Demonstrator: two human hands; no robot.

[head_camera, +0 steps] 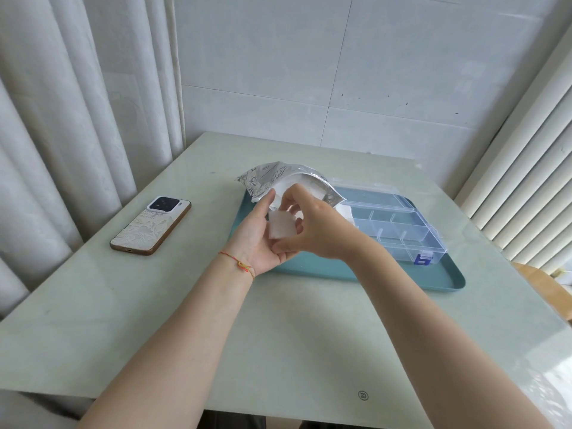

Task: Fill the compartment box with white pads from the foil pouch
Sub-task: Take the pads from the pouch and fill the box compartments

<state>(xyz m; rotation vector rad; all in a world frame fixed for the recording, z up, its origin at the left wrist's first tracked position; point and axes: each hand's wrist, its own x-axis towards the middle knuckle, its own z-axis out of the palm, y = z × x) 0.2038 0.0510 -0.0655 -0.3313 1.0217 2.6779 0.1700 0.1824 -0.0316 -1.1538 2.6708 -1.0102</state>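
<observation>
A silver foil pouch (pixel 272 178) lies open at the back left of a teal tray (pixel 427 277), with white pads showing in its mouth. Just in front of the pouch, my left hand (pixel 257 239) is turned palm up and holds a small stack of white pads (pixel 281 228). My right hand (pixel 312 227) reaches in from the right and pinches that stack with thumb and fingers. The clear compartment box (pixel 402 230) sits open on the tray to the right, its lid folded back. One white pad (pixel 345 211) lies at the box's left end.
A phone (pixel 151 226) in a pale patterned case lies face down on the table (pixel 278 329) to the left of the tray. Curtains hang at the left, a tiled wall stands behind, and a ribbed white panel runs along the right.
</observation>
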